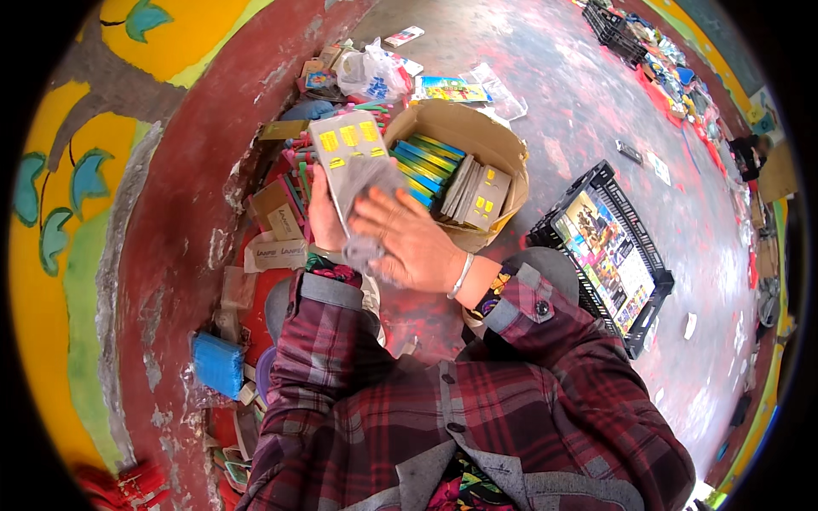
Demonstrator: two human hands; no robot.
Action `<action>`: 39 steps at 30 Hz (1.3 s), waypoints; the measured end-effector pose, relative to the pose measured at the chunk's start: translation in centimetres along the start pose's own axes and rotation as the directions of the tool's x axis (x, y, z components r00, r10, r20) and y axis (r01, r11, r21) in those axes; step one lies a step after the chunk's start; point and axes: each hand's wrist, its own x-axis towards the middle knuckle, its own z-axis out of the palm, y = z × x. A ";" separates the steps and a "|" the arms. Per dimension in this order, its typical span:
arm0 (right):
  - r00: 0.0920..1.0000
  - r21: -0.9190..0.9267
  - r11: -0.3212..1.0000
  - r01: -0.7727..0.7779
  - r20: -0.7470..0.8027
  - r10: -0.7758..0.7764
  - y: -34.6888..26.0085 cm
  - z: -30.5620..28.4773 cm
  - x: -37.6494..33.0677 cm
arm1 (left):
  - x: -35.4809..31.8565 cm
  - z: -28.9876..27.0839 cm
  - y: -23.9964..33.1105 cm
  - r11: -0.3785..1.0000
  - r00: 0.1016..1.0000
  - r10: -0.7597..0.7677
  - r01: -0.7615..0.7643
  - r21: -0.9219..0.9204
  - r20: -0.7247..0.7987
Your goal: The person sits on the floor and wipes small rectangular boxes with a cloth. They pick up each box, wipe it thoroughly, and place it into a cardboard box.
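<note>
My left hand (322, 213) grips a flat grey box (345, 136) with yellow stickers on its face, held upright and tilted in front of me. My right hand (417, 243) presses a grey cloth (375, 180) against the lower part of that box. The cloth is blurred, and part of it hangs out below my palm. Just beyond my hands is an open cardboard carton (503, 153). Inside it, a row of blue, green and yellow packs (426, 170) stands beside several similar grey boxes (486, 196) with yellow stickers.
Along the wall at left lie a white plastic bag (372, 72), brown cartons (277, 209) and a blue pack (218, 364). To the right stands a black plastic crate (652, 294) with colourful printed sheets. Another black crate (609, 30) and assorted clutter line the far right wall.
</note>
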 end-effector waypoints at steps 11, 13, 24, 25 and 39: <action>0.592 0.715 0.614 -0.334 -0.348 0.727 6.7 -0.6 0.5 | -1.3 2.5 -5.4 0.980 0.978 -0.200 0.200 -0.001 0.060; 0.578 0.775 0.565 -0.281 -0.333 0.745 6.9 -0.4 0.5 | -1.2 2.8 -5.4 0.966 0.993 -0.099 0.111 0.234 -0.063; 0.817 0.625 0.650 -0.433 -0.034 0.576 4.3 2.0 -0.3 | 0.4 0.9 -1.0 0.928 0.921 0.306 -0.231 0.292 -0.243; 0.822 0.668 0.615 -0.419 -0.009 0.569 4.1 2.1 -0.3 | 0.4 0.5 -0.4 0.931 0.915 0.316 -0.247 0.269 -0.252; 0.546 0.981 0.175 -0.080 -0.104 0.831 0.3 5.5 -0.6 | 1.9 -1.8 -2.5 0.822 0.597 0.568 -0.442 0.359 -0.567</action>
